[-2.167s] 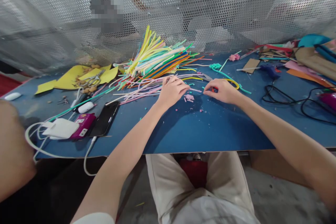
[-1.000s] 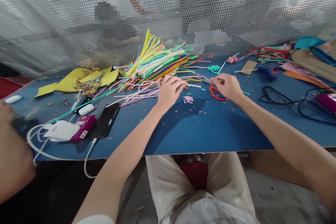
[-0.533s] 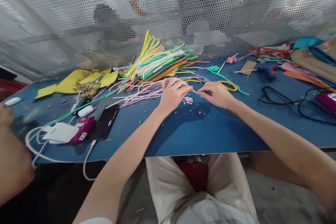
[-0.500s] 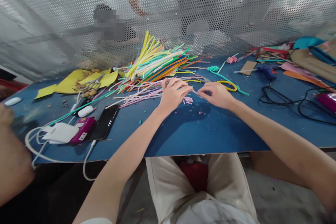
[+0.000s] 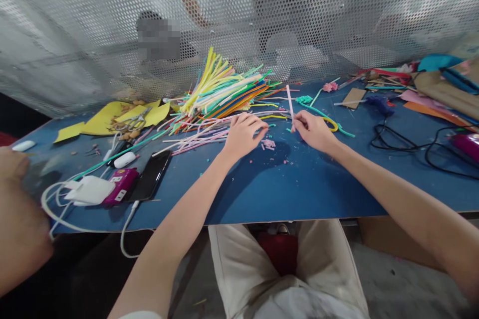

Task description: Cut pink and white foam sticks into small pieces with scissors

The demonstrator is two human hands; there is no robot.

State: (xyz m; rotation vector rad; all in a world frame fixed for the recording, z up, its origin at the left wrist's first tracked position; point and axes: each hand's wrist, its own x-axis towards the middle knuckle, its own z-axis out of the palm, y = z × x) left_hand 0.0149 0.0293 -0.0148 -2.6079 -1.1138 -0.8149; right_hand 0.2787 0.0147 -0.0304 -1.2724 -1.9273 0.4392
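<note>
Upright in my right hand [image 5: 312,130] is a pale pink stick [image 5: 290,102], pinched near its lower end between thumb and fingers. My left hand [image 5: 245,134] hovers to the left with fingers curved and thumb apart, and nothing shows between them. Below and between the hands lies a small heap of short pink pieces [image 5: 268,144]. Long pink and purple sticks [image 5: 204,138] stretch out to the left, partly behind my left hand. A yellow scissors handle [image 5: 331,123] shows behind my right hand, which hides part of the scissors.
Behind stands a bundle of coloured sticks [image 5: 228,89]. At left are a phone [image 5: 151,174], a white charger [image 5: 92,190], yellow paper [image 5: 103,117] and another person's arm [image 5: 22,224]. Teal curled work [image 5: 304,99], a glue gun [image 5: 379,104] and black cable [image 5: 396,144] lie right.
My hands have moved apart. The pink stick, earlier low between both hands, now stands upright in my right hand alone. My left hand's thumb and fingertips have separated.
</note>
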